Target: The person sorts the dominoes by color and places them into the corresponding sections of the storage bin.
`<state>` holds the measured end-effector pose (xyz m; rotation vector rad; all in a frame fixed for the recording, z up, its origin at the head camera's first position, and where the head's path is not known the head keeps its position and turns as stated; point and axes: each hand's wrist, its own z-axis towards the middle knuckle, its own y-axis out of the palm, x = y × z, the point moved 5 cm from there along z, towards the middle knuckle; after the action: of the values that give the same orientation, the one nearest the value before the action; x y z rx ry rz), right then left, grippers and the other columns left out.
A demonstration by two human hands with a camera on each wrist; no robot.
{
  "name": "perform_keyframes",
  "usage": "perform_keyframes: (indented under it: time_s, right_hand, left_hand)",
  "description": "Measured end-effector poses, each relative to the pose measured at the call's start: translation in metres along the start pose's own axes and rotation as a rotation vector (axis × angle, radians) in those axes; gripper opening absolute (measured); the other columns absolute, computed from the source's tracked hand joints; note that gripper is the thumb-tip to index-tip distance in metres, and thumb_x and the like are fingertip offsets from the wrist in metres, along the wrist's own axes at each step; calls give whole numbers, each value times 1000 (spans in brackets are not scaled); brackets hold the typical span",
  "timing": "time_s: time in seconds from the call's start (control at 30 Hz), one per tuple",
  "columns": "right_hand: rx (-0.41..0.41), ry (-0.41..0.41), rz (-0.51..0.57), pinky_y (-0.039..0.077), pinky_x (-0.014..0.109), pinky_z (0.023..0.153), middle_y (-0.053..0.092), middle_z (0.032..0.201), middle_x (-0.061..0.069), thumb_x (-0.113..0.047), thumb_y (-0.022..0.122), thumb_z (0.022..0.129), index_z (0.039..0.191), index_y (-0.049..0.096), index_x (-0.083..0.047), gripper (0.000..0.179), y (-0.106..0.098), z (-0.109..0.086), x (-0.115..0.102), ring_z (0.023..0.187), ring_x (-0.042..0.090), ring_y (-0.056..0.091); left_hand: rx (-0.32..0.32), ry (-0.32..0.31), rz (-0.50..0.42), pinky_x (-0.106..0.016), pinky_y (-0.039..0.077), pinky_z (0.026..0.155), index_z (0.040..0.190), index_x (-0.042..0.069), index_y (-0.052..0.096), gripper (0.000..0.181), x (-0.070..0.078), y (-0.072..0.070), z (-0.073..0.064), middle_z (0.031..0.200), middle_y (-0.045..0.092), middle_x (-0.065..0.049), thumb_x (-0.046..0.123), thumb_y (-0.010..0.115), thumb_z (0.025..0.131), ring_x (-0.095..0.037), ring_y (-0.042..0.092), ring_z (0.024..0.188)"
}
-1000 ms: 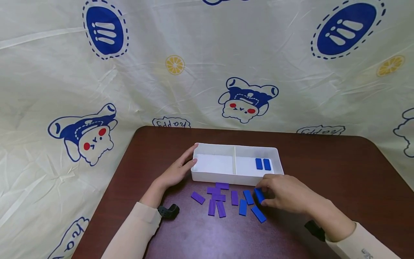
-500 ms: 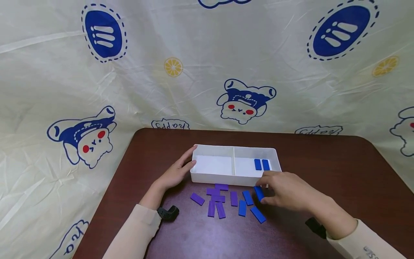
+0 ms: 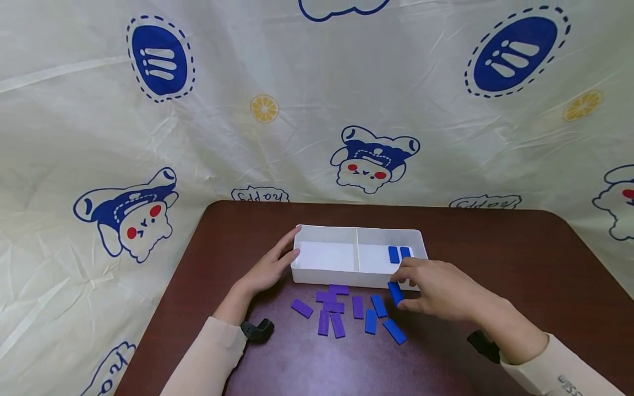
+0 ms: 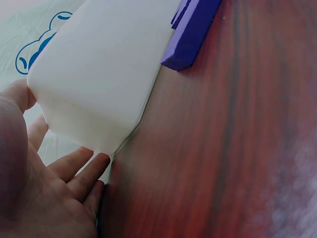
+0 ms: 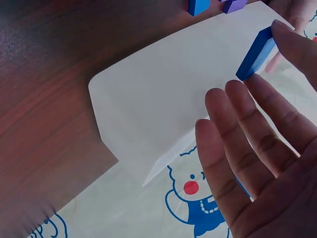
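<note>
My right hand [image 3: 441,289] pinches a small blue rectangular block [image 3: 395,294] between thumb and a fingertip, at the front wall of a white two-compartment box [image 3: 337,276]. In the right wrist view the held blue block [image 5: 255,53] is tilted, and the other fingers stretch out beside the box. My left hand [image 3: 267,267] rests its fingers against the box's left end. Seen from the left wrist, its fingers [image 4: 89,176] are spread and touch the box corner. Two blue blocks [image 3: 393,254] lie side by side in the right compartment; the left one holds none.
On the brown table [image 3: 495,247] before the box lie several purple blocks [image 3: 358,307], some overlapping. Several loose blue blocks [image 3: 394,331] lie to their right, near my right hand. A patterned pale sheet [image 3: 307,143] hangs behind the table.
My right hand has raised the blue block slightly toward the box, so that it now overlaps the front wall. The left hand stays at the box's end. The head view has shifted a little.
</note>
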<state>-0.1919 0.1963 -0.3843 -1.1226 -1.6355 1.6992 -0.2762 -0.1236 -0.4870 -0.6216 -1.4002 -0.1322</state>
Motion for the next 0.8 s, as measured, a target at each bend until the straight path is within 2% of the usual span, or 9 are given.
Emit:
perform_keyframes:
  time_s: [0.43,0.8]
  right_hand:
    - [25,0,4,58,34,75,70,108,-2,-36,89,81,113,79,-18,38,-6,1,-3,87,10,65]
    - [58,-13,-21,61,41,79,69,112,0,-35,90,80,113,79,-17,40,-15,1,-1,96,18,69]
  left_hand:
    - [1,11,1,-57,28,125,167,34,19,62,-2,0,-1,173,23,-4,31,47,112,-32,27,158]
    - [3,11,6,-57,29,124,166,36,20,62,-1,0,0,172,25,-4,32,48,111,-32,29,157]
